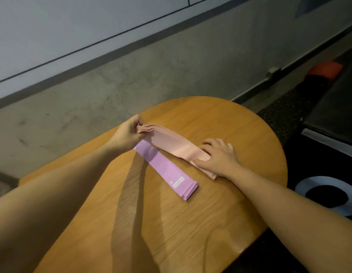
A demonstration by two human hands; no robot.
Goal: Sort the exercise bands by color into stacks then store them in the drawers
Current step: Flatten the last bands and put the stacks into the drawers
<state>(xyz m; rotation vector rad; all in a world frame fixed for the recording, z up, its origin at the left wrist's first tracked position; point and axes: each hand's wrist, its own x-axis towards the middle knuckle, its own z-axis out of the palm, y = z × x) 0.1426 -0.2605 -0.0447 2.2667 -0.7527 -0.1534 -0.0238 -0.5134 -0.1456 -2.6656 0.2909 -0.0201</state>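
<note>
Pale pink bands (172,141), lilac bands (165,170) with white label (178,181), wood-grain orange-brown table (220,123)

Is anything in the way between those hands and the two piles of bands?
No. The left hand already pinches the far end of the pale pink band stack, and the right hand presses its near end. The purple band stack lies uncovered beside it.

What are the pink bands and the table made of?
The pink bands look like thin, matte stretchy rubber or latex, though it could be fabric: they bend limply where the left hand lifts one end. The table looks like wood or wood-look laminate: grain lines, a smooth orange-brown top.
</note>
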